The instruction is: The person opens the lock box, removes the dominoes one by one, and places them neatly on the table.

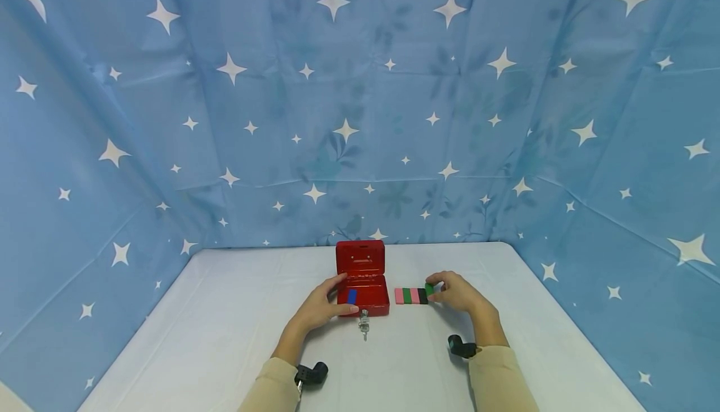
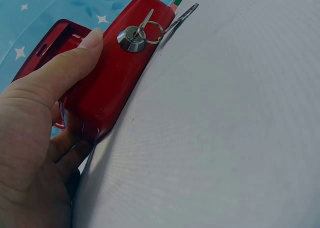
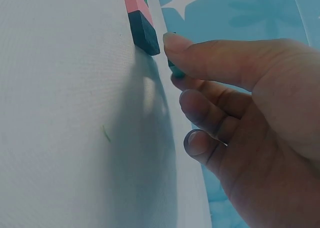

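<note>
A small red cash box stands on the table with its lid raised. One blue block lies inside, toward the left. My left hand holds the box by its left side, thumb over the front rim in the left wrist view. Keys on a ring hang from the lock at its front. Between thumb and fingers, my right hand pinches a green block, mostly hidden in the right wrist view. It is just right of a black block.
Pink and green blocks continue the row leftward from the black one, right of the box. A white cloth covers the table. Blue star-patterned curtains enclose its back and sides.
</note>
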Motion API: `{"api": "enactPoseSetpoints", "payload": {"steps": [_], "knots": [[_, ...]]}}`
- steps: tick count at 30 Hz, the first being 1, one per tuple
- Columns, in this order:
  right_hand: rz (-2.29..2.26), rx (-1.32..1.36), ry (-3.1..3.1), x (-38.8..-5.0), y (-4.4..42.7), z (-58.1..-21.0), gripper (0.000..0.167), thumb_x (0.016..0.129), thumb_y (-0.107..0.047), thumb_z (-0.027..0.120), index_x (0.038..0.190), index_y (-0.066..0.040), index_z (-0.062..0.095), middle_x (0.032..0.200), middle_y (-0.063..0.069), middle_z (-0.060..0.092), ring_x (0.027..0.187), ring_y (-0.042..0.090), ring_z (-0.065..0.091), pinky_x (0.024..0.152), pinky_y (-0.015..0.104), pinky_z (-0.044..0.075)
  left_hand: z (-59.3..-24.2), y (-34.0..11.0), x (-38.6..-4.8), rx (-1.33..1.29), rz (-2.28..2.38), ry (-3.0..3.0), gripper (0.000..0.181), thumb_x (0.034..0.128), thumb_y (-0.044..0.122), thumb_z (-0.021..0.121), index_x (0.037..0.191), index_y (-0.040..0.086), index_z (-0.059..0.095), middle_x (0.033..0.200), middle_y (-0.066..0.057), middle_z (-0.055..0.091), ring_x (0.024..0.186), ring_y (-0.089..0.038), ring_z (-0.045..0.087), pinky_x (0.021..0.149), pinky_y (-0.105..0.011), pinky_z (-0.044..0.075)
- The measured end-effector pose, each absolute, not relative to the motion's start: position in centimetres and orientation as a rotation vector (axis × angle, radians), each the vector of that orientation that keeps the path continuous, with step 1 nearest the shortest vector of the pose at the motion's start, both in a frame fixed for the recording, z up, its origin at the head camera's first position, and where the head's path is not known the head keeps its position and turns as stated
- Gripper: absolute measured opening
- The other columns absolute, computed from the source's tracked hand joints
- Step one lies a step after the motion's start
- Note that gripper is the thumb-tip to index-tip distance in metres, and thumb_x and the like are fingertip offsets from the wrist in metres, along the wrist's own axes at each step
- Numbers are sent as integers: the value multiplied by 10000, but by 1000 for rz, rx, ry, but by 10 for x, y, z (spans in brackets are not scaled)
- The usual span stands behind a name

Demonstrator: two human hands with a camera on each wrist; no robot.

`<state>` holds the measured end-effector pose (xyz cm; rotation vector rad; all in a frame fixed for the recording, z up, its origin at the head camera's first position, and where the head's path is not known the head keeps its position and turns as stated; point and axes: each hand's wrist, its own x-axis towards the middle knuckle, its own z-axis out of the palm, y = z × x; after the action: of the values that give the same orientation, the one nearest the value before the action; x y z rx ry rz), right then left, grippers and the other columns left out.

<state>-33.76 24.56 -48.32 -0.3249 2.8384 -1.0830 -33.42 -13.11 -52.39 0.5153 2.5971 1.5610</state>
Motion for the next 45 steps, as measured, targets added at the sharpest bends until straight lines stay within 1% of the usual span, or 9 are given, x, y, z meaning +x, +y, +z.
{"api": "enactPoseSetpoints", "payload": {"steps": [10, 13, 24, 38, 45], "knots": [[-1073, -312, 2838, -336, 246, -485, 393, 877, -65, 794, 1260, -28, 716, 1267, 128, 689, 1097, 303, 616, 936, 529, 552, -522, -131, -332, 512, 1561, 2594, 935, 806, 448, 878, 1591, 202, 434, 1648, -130, 404, 1522, -411, 365, 1164, -643, 413], [-1068, -300, 2837, -336, 245, -485, 394, 880, -69, 792, 1265, -35, 716, 1270, 129, 686, 1092, 297, 610, 944, 522, 548, -522, -131, -333, 512, 1564, 2589, 936, 808, 451, 877, 1592, 201, 433, 1650, -131, 402, 1523, -409, 365, 1166, -643, 410], [-1035, -309, 2851, -336, 244, -484, 405, 869, -46, 786, 1265, -14, 709, 1304, 151, 676, 1137, 320, 626, 980, 559, 543, -524, -131, -336, 528, 1568, 2591, 923, 815, 436, 875, 1593, 209, 432, 1649, -123, 402, 1517, -411, 379, 1180, -630, 400], [-1029, -304, 2848, -337, 243, -486, 407, 854, -43, 807, 1250, -18, 715, 1293, 147, 679, 1136, 321, 625, 1001, 581, 531, -525, -131, -336, 513, 1564, 2587, 925, 815, 436, 874, 1596, 220, 426, 1651, -127, 396, 1517, -420, 371, 1162, -643, 416], [-1015, -294, 2854, -334, 243, -485, 414, 847, -35, 809, 1249, -22, 712, 1294, 146, 678, 1158, 344, 626, 1003, 588, 533, -525, -131, -336, 515, 1573, 2575, 924, 813, 435, 877, 1592, 212, 432, 1645, -128, 404, 1514, -422, 374, 1164, -650, 410]]}}
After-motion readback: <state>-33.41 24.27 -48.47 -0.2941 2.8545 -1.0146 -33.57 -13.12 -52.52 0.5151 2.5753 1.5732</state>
